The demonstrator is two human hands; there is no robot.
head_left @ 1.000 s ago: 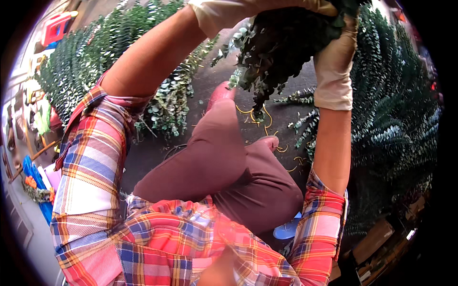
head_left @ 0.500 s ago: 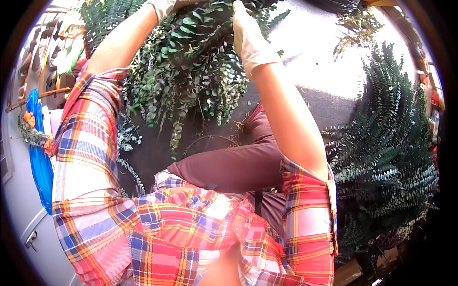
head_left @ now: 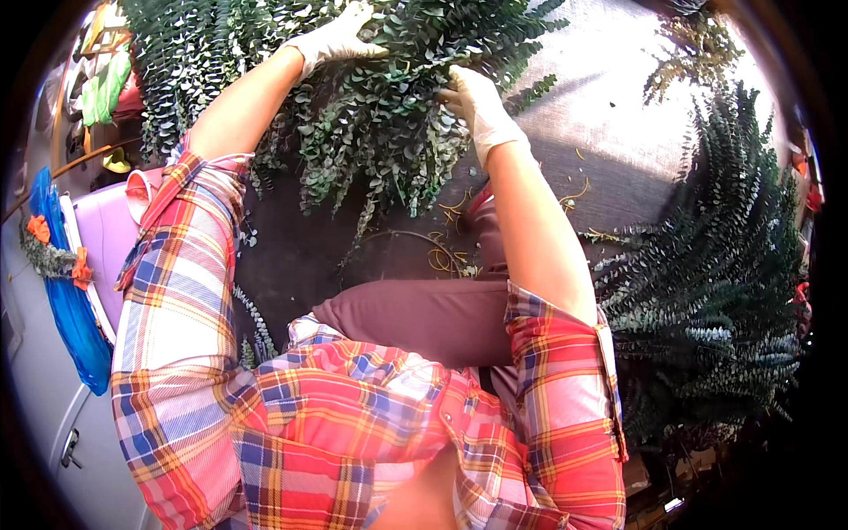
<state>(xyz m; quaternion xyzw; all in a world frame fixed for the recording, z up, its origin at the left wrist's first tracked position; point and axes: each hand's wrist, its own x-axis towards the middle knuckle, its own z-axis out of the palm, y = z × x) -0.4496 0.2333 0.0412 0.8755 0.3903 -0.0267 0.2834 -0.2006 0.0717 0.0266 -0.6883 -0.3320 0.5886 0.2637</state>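
Observation:
A large bundle of eucalyptus branches [head_left: 389, 132] with round green leaves lies ahead of me, its tips drooping toward my legs. My left hand [head_left: 336, 40], in a pale glove, rests at the bundle's upper left with thumb and fingers spread over the leaves. On the right edge of the bundle is my right hand [head_left: 480, 104], gloved alike, with bent fingers closed on some leafy stems. The foliage partly hides the fingertips of both hands.
More long leafy branches [head_left: 177, 79] lie at the far left, and a big dark green pile [head_left: 707, 274] fills the right. Thin yellow strands [head_left: 446, 258] litter the dark surface [head_left: 291, 247] by my bent leg. A blue plastic bag [head_left: 71, 309] hangs by a lilac container [head_left: 104, 234].
Both hands have come nearer to me from the far edge. The eucalyptus bundle sits differently, with its hanging tips drawn up from my leg. My left fingers now show spread.

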